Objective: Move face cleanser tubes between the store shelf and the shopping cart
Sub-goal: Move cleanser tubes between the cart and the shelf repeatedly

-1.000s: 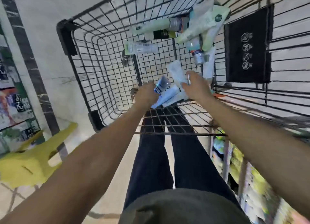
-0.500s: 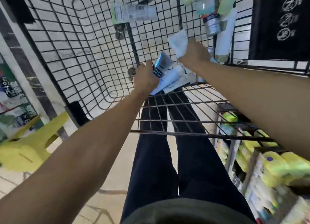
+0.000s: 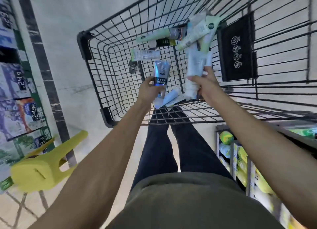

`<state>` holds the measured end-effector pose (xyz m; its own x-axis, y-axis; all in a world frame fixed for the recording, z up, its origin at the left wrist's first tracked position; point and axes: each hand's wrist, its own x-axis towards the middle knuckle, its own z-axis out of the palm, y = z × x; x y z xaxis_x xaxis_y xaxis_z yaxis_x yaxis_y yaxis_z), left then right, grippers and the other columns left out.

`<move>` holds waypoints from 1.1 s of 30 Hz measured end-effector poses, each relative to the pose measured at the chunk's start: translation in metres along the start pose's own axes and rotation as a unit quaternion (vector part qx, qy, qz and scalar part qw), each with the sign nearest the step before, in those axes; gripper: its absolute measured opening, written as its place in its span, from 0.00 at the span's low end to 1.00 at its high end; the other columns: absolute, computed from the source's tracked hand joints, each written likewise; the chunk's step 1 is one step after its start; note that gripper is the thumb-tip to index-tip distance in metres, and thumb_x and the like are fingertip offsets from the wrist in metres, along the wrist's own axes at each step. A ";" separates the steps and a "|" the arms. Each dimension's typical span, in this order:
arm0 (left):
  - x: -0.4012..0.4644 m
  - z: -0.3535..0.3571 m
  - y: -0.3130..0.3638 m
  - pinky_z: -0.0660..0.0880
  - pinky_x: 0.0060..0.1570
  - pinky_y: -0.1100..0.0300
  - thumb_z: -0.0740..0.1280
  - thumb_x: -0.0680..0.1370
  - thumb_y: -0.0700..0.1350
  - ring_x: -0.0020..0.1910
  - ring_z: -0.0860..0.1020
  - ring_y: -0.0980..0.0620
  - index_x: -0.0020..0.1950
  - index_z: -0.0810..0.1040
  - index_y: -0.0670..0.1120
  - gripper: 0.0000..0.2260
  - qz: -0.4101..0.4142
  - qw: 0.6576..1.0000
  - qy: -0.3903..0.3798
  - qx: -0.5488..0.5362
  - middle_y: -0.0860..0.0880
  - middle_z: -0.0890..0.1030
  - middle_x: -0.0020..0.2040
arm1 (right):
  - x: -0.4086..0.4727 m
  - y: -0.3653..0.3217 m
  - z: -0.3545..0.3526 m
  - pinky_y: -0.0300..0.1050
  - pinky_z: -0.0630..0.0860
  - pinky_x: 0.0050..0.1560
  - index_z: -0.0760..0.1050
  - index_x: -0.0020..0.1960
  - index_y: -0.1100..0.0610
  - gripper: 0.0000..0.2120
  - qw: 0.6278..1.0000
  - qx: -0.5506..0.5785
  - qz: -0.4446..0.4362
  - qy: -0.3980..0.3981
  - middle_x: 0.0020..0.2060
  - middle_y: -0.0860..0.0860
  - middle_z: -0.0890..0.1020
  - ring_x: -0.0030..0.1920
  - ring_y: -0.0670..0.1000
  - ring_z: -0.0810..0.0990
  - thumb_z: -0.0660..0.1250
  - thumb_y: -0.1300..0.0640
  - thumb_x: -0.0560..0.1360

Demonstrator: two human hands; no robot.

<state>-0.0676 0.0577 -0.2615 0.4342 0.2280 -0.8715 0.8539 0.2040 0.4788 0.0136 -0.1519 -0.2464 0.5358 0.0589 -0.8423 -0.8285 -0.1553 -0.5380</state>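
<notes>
Hands inside cart (image 3: 96, 60): left hand (image 3: 149, 89) grips blue tube (image 3: 161, 76), right hand (image 3: 204, 81) white tube (image 3: 193, 69).

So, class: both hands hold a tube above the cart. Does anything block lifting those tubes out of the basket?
Nothing visible does. The left hand grips the blue tube and the right hand grips the white tube. Both are inside the shopping cart, whose top is open. The shelf they would go to is not clearly in view.
</notes>
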 end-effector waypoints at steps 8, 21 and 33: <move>-0.173 -0.011 0.091 0.82 0.54 0.43 0.73 0.77 0.37 0.48 0.85 0.43 0.69 0.72 0.44 0.22 0.150 0.985 -0.049 -0.073 0.45 0.86 0.50 | -0.171 -0.059 -0.023 0.67 0.81 0.56 0.72 0.69 0.54 0.34 0.986 0.127 -0.099 -0.032 0.54 0.56 0.86 0.52 0.59 0.86 0.78 0.59 0.66; -0.299 -0.012 0.125 0.80 0.44 0.51 0.67 0.78 0.32 0.46 0.85 0.47 0.64 0.73 0.50 0.19 0.268 0.926 -0.264 0.034 0.39 0.82 0.58 | -0.324 -0.048 -0.007 0.59 0.84 0.46 0.76 0.67 0.56 0.25 0.901 0.317 -0.292 0.044 0.57 0.61 0.84 0.50 0.61 0.86 0.73 0.69 0.72; -0.358 -0.017 0.059 0.77 0.57 0.30 0.70 0.76 0.30 0.56 0.82 0.32 0.64 0.77 0.50 0.21 0.247 0.875 -0.398 0.117 0.35 0.82 0.58 | -0.438 0.070 0.034 0.63 0.82 0.54 0.76 0.67 0.56 0.30 0.832 0.400 -0.310 0.228 0.60 0.60 0.84 0.56 0.63 0.84 0.78 0.62 0.66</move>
<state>-0.1770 0.0046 0.0804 0.7504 -0.5220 -0.4055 0.4997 0.0463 0.8650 -0.2844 -0.1548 0.0838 0.7556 -0.5246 -0.3922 -0.1162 0.4819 -0.8685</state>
